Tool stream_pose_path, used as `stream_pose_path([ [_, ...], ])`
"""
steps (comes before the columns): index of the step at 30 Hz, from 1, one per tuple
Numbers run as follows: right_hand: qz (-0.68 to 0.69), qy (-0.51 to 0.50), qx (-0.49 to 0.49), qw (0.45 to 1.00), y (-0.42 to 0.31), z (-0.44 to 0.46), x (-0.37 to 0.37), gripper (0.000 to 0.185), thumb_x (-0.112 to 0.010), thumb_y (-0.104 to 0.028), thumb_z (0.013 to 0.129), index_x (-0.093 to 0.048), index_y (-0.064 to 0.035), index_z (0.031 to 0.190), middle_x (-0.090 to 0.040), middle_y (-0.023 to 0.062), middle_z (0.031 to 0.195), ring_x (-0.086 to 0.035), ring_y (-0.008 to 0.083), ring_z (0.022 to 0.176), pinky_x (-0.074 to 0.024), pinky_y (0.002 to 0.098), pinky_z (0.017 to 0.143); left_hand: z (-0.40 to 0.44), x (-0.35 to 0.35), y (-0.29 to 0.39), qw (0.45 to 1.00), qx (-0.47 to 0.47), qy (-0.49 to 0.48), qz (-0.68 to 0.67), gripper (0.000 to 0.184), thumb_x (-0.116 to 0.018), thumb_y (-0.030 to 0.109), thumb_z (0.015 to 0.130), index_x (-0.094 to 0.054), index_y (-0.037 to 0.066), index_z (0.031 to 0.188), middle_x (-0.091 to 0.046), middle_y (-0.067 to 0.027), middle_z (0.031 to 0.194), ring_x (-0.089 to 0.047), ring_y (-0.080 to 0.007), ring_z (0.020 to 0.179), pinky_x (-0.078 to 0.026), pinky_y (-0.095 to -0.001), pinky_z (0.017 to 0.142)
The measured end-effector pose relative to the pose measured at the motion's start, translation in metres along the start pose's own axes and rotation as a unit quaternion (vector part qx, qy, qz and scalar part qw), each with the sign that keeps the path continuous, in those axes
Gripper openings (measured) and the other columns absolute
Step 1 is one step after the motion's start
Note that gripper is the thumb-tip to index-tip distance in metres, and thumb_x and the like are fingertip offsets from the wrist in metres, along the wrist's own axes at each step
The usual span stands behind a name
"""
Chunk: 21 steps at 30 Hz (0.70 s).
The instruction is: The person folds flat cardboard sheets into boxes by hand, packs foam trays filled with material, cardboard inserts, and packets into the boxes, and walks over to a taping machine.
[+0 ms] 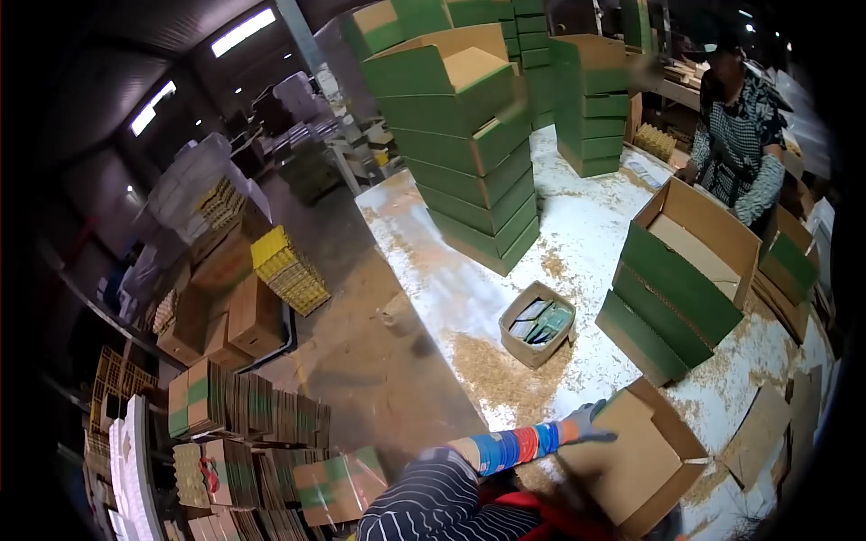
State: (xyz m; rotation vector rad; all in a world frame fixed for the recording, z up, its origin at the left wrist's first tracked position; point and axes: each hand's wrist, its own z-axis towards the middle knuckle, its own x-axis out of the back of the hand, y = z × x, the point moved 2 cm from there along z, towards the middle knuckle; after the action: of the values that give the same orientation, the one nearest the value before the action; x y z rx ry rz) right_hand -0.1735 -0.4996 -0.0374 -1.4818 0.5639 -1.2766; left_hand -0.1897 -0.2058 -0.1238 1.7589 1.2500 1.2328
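Observation:
My left hand [590, 422], in a grey glove, reaches in from the bottom with colourful bands round the forearm. Its fingers are stretched out and lie against the near-left edge of a brown cardboard box [636, 451]. This box is open at the top, its bare inside facing me, and it rests tilted at the front of the white table [577, 261]. My right hand does not show. Beyond my left hand sits a small carton [532, 354] holding several flat greenish packets [544, 322].
Green cardboard trays stand in a tall stack [478, 162], with another stack [591, 117] behind. Nested green boxes [672, 288] lean at the right, near a co-worker [740, 135]. Shavings [505, 374] litter the table. Flattened cartons [244, 401] are piled on the floor at left.

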Motion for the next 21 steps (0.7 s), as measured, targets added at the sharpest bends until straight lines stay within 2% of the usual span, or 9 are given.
stream_pose_path([
  [2, 0.165, -0.036, -0.141, 0.976, 0.023, -0.009, -0.02, 0.036, -0.043, -0.031, 0.088, -0.049, -0.0053, 0.113, -0.055, 0.0096, 0.103, -0.053, 0.0205, 0.094, -0.0444, 0.0322, 0.081, -0.008, 0.003, 0.018, 0.99, 0.075, 0.014, 0.12, 0.113, -0.065, 0.065, 0.054, -0.016, 0.007, 0.138, -0.027, -0.0246, 0.136, -0.029, -0.0374, 0.125, -0.028, -0.037, 0.1],
  [5, 0.247, -0.057, -0.251, 0.934, 0.042, -0.02, -0.037, 0.037, -0.044, -0.03, 0.088, -0.046, -0.0049, 0.116, -0.052, 0.01, 0.106, -0.051, 0.0205, 0.097, -0.0431, 0.0323, 0.083, 0.01, -0.009, -0.002, 0.985, 0.042, 0.004, 0.169, 0.109, -0.067, 0.059, 0.059, -0.013, 0.009, 0.139, -0.027, -0.0234, 0.137, -0.029, -0.0342, 0.125, -0.027, -0.0362, 0.101],
  [6, 0.264, -0.052, -0.269, 0.925, 0.047, -0.023, -0.038, 0.038, -0.044, -0.03, 0.088, -0.046, -0.0048, 0.117, -0.052, 0.0101, 0.108, -0.05, 0.0205, 0.098, -0.0427, 0.0323, 0.084, 0.004, -0.008, 0.006, 0.986, -0.166, 0.028, -0.007, 0.1, -0.07, 0.046, 0.065, -0.013, 0.01, 0.139, -0.026, -0.0202, 0.138, -0.03, -0.0289, 0.125, -0.026, -0.0359, 0.102],
  [13, 0.353, 0.144, -0.237, 0.893, 0.057, -0.036, 0.034, 0.042, -0.044, -0.029, 0.089, -0.039, -0.0039, 0.123, -0.046, 0.0111, 0.117, -0.046, 0.0207, 0.105, -0.0395, 0.0325, 0.09, -0.003, -0.003, 0.127, 0.965, -0.158, -0.103, -0.181, 0.086, -0.066, 0.037, 0.075, -0.018, 0.002, 0.137, -0.037, -0.0142, 0.133, -0.035, -0.0218, 0.121, -0.027, -0.0296, 0.101],
  [15, 0.384, 0.233, -0.18, 0.875, 0.043, -0.031, 0.07, 0.044, -0.045, -0.028, 0.089, -0.037, -0.0036, 0.124, -0.044, 0.0114, 0.12, -0.045, 0.0207, 0.107, -0.0386, 0.0326, 0.091, -0.025, 0.031, 0.187, 0.852, -0.176, -0.272, -0.412, 0.074, -0.062, 0.032, 0.079, -0.024, 0.001, 0.135, -0.041, -0.0144, 0.13, -0.04, -0.0208, 0.118, -0.031, -0.0309, 0.099],
  [17, 0.422, 0.292, -0.112, 0.851, 0.019, -0.021, 0.105, 0.045, -0.045, -0.028, 0.089, -0.035, -0.0033, 0.126, -0.043, 0.0117, 0.122, -0.044, 0.0208, 0.109, -0.0377, 0.0327, 0.093, -0.011, 0.067, 0.187, 0.89, -0.37, -0.09, -0.25, 0.057, -0.056, 0.027, 0.084, -0.035, -0.001, 0.129, -0.045, -0.015, 0.125, -0.045, -0.0231, 0.114, -0.036, -0.0355, 0.095],
  [18, 0.446, 0.305, -0.075, 0.838, 0.004, -0.004, 0.119, 0.046, -0.045, -0.028, 0.09, -0.034, -0.0032, 0.127, -0.042, 0.0118, 0.124, -0.043, 0.0208, 0.11, -0.0373, 0.0327, 0.094, -0.019, 0.105, 0.201, 0.883, -0.447, 0.138, -0.029, 0.057, -0.058, 0.021, 0.082, -0.034, -0.001, 0.129, -0.043, -0.0153, 0.127, -0.042, -0.0243, 0.117, -0.036, -0.036, 0.096],
  [20, 0.498, 0.315, -0.012, 0.808, -0.023, 0.025, 0.137, 0.048, -0.045, -0.028, 0.09, -0.033, -0.0029, 0.129, -0.04, 0.0121, 0.126, -0.042, 0.0209, 0.112, -0.0364, 0.0328, 0.095, -0.006, 0.168, 0.205, 0.754, -0.497, 0.424, -0.068, 0.075, -0.069, 0.02, 0.072, -0.028, -0.001, 0.132, -0.036, -0.0167, 0.133, -0.033, -0.0272, 0.124, -0.025, -0.0365, 0.103],
  [21, 0.527, 0.31, 0.011, 0.791, -0.036, 0.047, 0.143, 0.049, -0.045, -0.027, 0.09, -0.032, -0.0028, 0.13, -0.039, 0.0122, 0.128, -0.041, 0.0209, 0.113, -0.0359, 0.0328, 0.096, 0.013, 0.201, 0.203, 0.729, -0.502, 0.463, -0.047, 0.081, -0.068, 0.026, 0.073, -0.023, 0.0, 0.135, -0.033, -0.0168, 0.135, -0.03, -0.0278, 0.125, -0.019, -0.0359, 0.105],
])
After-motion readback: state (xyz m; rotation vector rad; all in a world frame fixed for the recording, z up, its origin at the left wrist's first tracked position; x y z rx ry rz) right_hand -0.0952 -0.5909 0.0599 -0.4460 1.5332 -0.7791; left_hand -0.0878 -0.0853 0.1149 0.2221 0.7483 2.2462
